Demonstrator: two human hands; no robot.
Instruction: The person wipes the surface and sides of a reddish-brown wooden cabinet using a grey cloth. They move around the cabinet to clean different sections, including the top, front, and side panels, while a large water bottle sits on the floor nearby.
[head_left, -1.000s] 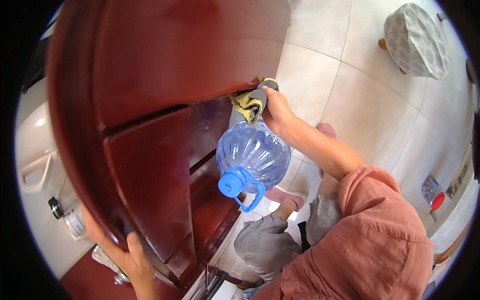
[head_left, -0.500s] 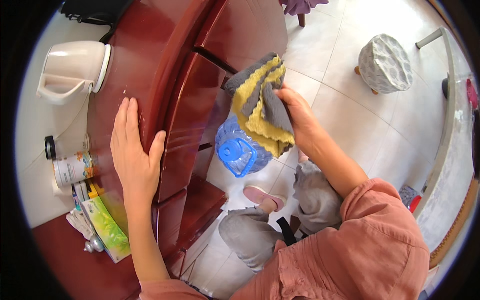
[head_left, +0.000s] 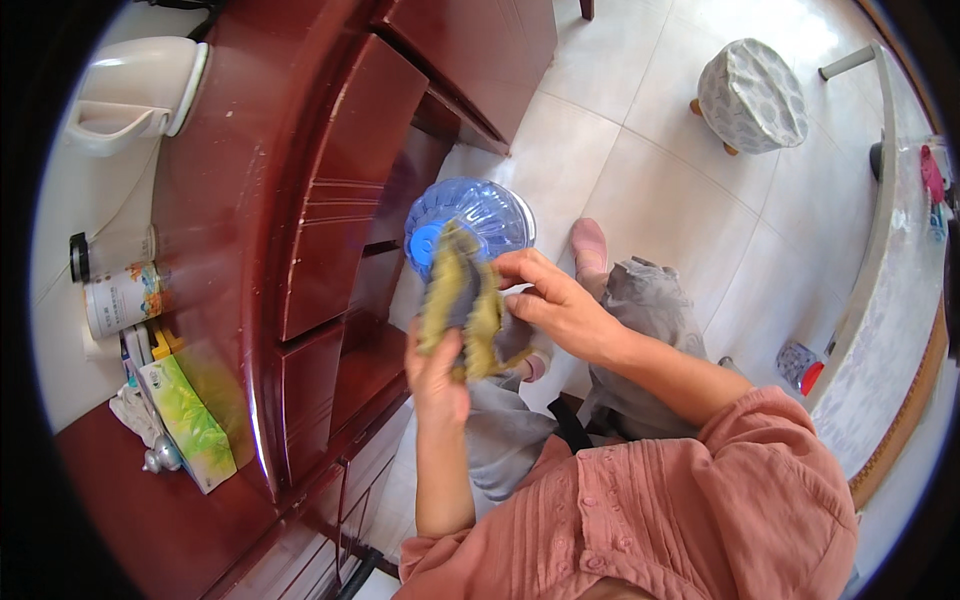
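Note:
A folded yellow and grey cloth (head_left: pixel 462 300), slightly smeared by motion, is held between both hands in front of my body. My left hand (head_left: pixel 437 375) grips its lower left side, fingers partly hidden behind the fabric. On the right side, my right hand (head_left: pixel 548 300) pinches the cloth's edge with bent fingers. Below and beyond the cloth, a large clear blue water bottle (head_left: pixel 480 215) with a blue cap stands on the floor; the cloth covers part of it.
A dark red wooden cabinet (head_left: pixel 345 190) runs along the left, with a white kettle (head_left: pixel 135 90), a printed canister (head_left: pixel 125 298) and a green tissue box (head_left: pixel 190 420) on it. A cloth-covered stool (head_left: pixel 752 98) stands far right, near a pale table (head_left: pixel 868 300).
My left hand has left the cabinet top and come right to take hold of the cloth. My right hand has brought the cloth down and nearer to my body.

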